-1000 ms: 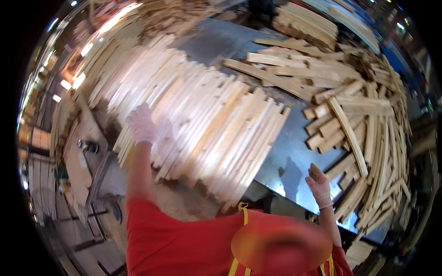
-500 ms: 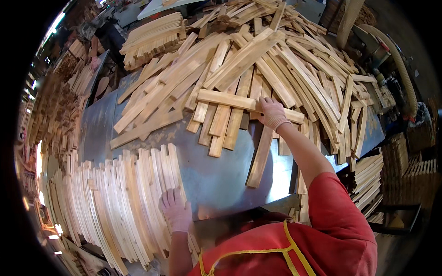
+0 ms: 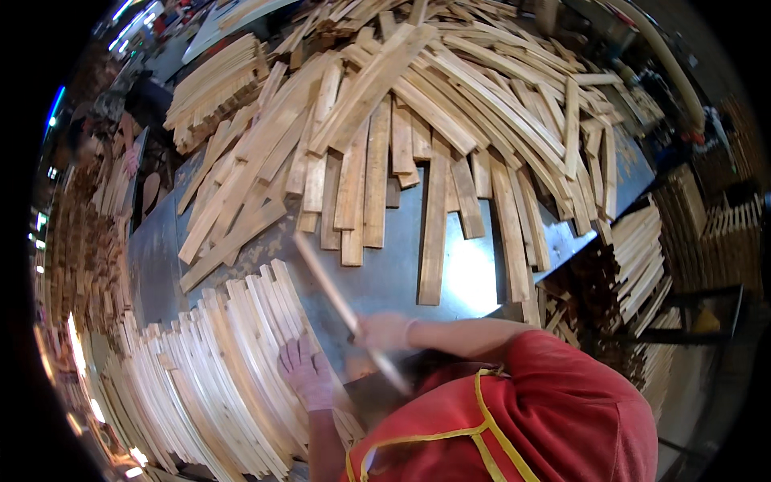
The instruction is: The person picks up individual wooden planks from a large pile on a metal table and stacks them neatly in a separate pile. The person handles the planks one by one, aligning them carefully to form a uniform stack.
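Note:
My right hand (image 3: 382,330), blurred by motion, grips a narrow wooden slat (image 3: 329,285) near its middle. The slat stands slanted above the metal tabletop, just right of a row of pale slats (image 3: 217,345) set side by side on edge. My gloved left hand (image 3: 305,371) lies with its fingers stretched out on the right end of that row. Beyond my hands, a loose heap of wooden slats (image 3: 369,185) fans out over the table, their near ends pointing toward me.
The blue-grey metal table (image 3: 385,281) shows bare between row and heap. A neat stack of slats (image 3: 213,84) stands at the far left. More stacked slats (image 3: 638,249) are beside the table at right, near a black metal frame (image 3: 707,321). A bent hose (image 3: 675,72) hangs far right.
My right hand has drawn a slat off the heap toward me and left, turning it from crosswise to lengthwise. My left hand stays on the row. The view has shifted.

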The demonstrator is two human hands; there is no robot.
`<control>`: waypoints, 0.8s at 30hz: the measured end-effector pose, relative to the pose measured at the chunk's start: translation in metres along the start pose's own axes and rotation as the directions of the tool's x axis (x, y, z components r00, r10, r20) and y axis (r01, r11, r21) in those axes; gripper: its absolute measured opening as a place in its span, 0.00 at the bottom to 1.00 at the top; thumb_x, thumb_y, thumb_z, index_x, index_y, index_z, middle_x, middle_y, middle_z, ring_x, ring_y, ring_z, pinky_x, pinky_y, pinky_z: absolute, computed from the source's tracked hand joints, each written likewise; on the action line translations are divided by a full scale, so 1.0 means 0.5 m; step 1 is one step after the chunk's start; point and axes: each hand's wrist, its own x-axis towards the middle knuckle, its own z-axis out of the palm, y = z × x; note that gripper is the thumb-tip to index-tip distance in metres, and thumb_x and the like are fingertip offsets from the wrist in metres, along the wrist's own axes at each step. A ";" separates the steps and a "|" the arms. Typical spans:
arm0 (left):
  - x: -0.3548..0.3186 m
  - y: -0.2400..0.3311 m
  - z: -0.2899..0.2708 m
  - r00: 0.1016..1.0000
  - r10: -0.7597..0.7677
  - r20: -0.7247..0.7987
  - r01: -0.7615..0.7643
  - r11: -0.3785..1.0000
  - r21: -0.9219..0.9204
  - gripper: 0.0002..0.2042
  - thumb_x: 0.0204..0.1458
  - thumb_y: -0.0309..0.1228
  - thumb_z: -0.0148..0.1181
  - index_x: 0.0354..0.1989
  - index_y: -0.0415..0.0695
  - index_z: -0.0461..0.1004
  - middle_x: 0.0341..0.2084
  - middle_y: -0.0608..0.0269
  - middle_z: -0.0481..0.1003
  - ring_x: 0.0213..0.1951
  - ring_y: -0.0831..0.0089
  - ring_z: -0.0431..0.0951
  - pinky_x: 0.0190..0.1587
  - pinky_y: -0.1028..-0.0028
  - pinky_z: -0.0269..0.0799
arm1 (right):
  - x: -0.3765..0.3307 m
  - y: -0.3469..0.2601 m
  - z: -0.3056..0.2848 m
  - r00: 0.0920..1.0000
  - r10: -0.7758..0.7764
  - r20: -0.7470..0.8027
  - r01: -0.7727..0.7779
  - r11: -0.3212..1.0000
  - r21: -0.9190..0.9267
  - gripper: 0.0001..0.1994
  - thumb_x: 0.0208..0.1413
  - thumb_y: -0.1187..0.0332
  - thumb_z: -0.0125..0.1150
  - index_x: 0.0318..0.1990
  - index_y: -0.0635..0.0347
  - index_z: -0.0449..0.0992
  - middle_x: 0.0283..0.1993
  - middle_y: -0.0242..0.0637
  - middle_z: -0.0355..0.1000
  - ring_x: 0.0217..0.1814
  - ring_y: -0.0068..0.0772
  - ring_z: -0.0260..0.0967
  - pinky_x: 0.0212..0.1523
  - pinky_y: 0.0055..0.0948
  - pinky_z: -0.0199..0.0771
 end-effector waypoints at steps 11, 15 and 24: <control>0.004 0.036 -0.024 0.994 0.002 0.112 -0.011 0.996 0.086 0.37 0.52 0.47 0.66 0.68 0.40 0.69 0.69 0.53 0.64 0.74 0.52 0.56 0.80 0.47 0.43 | -0.046 0.117 -0.236 0.879 -0.304 -0.366 0.252 0.950 -0.184 0.20 0.59 0.53 0.64 0.53 0.56 0.81 0.49 0.48 0.81 0.52 0.52 0.79 0.56 0.45 0.79; 0.001 0.038 -0.035 0.993 -0.003 0.117 -0.010 0.994 0.108 0.39 0.48 0.46 0.67 0.68 0.40 0.68 0.67 0.51 0.66 0.73 0.51 0.59 0.79 0.47 0.45 | -0.195 0.317 -0.580 0.225 -0.257 -0.940 -0.336 0.885 -0.322 0.27 0.52 0.56 0.73 0.55 0.59 0.72 0.47 0.54 0.79 0.52 0.58 0.78 0.52 0.51 0.78; 0.005 0.043 -0.033 0.998 0.013 0.054 -0.019 0.993 0.114 0.36 0.40 0.37 0.68 0.63 0.39 0.69 0.62 0.48 0.68 0.68 0.46 0.63 0.77 0.43 0.51 | -0.329 0.500 -0.768 0.453 0.239 -0.859 -0.764 0.601 -0.235 0.60 0.39 0.51 0.83 0.79 0.57 0.52 0.64 0.52 0.74 0.64 0.52 0.74 0.65 0.44 0.75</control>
